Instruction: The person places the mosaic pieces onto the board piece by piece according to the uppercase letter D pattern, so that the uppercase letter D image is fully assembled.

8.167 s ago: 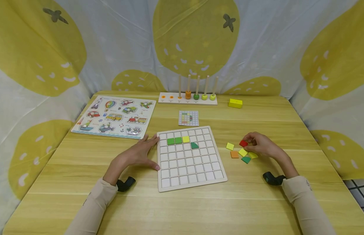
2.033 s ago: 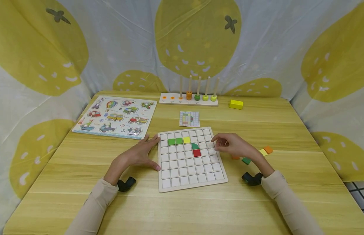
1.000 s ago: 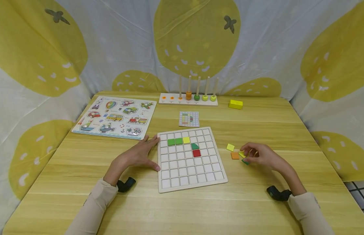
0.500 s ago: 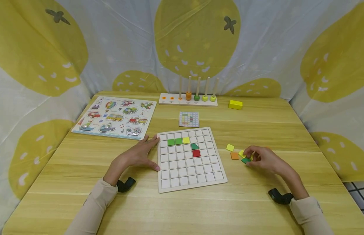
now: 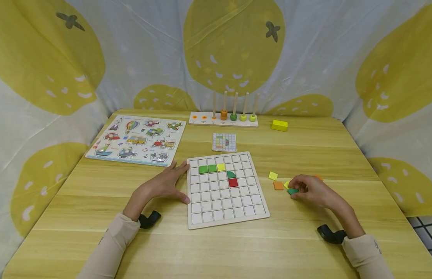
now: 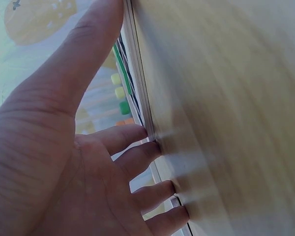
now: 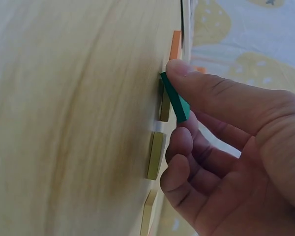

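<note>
My right hand (image 5: 315, 190) pinches a dark green tile (image 7: 177, 101) between thumb and fingertips, one edge tipped up beside the loose tiles. Near it lie a yellow tile (image 5: 273, 176) and an orange tile (image 5: 278, 186); another yellow tile (image 5: 286, 185) is partly covered by the fingers. My left hand (image 5: 163, 180), thumb and fingers spread, rests against the left edge of a white grid board (image 5: 217, 203). In the board's cells sit two green squares (image 5: 211, 168), a yellow square (image 5: 220, 167), a dark green rounded-corner tile (image 5: 230, 174) and a red square (image 5: 233, 182) just below that.
Behind the board lies a small pattern card (image 5: 224, 142). A vehicle picture puzzle (image 5: 146, 155) is at the back left. A peg stand (image 5: 202, 121) with coloured beads and a yellow block (image 5: 279, 125) stand along the back. An orange piece (image 5: 318, 177) shows behind the right hand.
The red square went from the right hand onto the board. The right hand then came back to the loose tiles and took hold of the dark green tile. The left hand stayed put.
</note>
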Demonstrator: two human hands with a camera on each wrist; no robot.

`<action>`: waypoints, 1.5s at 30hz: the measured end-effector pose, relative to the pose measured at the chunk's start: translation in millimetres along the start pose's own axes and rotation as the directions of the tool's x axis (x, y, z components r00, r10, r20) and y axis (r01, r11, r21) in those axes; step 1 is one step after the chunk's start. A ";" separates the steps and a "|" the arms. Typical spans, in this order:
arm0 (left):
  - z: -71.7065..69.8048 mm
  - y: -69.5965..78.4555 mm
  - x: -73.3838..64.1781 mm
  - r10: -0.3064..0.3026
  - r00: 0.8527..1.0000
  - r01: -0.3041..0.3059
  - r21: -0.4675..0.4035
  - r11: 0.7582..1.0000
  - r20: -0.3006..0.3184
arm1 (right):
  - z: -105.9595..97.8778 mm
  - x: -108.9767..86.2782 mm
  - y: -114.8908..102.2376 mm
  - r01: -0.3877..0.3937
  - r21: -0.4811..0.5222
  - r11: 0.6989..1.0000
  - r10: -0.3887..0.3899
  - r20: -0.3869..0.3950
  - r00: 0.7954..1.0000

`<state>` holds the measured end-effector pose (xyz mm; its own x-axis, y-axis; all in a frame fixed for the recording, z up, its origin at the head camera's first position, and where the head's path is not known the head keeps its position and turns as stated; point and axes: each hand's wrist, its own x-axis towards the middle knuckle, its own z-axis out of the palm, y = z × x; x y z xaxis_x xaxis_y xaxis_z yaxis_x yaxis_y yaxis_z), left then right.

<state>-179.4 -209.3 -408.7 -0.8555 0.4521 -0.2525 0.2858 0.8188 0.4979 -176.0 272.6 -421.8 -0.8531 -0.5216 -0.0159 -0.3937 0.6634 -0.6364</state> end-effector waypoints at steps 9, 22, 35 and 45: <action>0.3 -1.4 1.1 0.003 1.000 -0.003 0.005 1.000 -0.001 | -0.7 -0.5 -0.1 -0.041 0.044 0.998 0.040 0.016 0.999; -0.6 -0.7 0.8 0.003 1.000 -0.003 -0.005 1.000 0.005 | -4.4 10.3 -6.1 -0.042 0.123 0.991 0.040 0.025 0.999; 0.7 -2.0 1.2 0.002 1.000 -0.002 -0.005 1.000 -0.001 | -2.7 29.9 -14.7 -0.040 0.136 0.990 0.037 0.023 0.999; 1.4 -3.5 2.2 -0.008 1.000 0.008 0.005 1.000 0.004 | 0.2 46.8 -25.6 -0.021 0.193 0.981 0.012 0.049 0.999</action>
<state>-181.7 -210.7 -412.1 -0.8559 0.4471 -0.2597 0.2811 0.8239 0.4921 -205.8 231.1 -406.4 -0.8399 -0.5393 -0.0608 -0.3023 0.5580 -0.7728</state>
